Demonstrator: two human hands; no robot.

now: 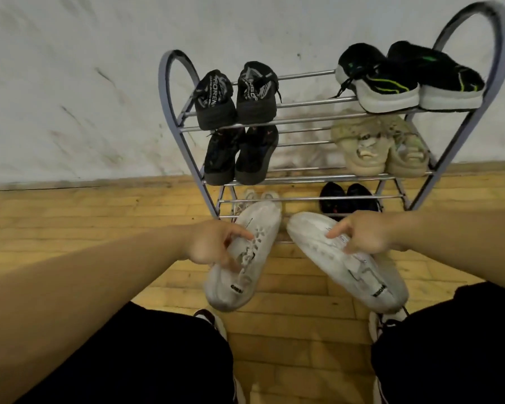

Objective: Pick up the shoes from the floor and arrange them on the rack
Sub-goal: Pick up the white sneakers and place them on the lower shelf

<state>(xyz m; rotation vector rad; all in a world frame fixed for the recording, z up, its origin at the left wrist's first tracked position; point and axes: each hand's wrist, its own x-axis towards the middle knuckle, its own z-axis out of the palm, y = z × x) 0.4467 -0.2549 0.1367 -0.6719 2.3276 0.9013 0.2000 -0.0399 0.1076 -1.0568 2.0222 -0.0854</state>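
Observation:
I hold one white sneaker in each hand, above the wooden floor in front of the shoe rack [303, 178]. My left hand [216, 243] grips the left white sneaker [239, 284] at its laces, toe pointing toward the rack's lowest shelf. My right hand [362, 234] grips the right white sneaker [362, 272] the same way, toe angled up and left. The metal rack has three tiers of bars and stands against the wall.
On the rack sit black sandals [236, 94] and black-and-green sneakers [405, 77] on top, dark shoes [239, 154] and beige shoes [382, 147] in the middle, pale shoes [257, 196] and black shoes [349, 198] at the bottom. My knees and own shoes [213, 319] are below.

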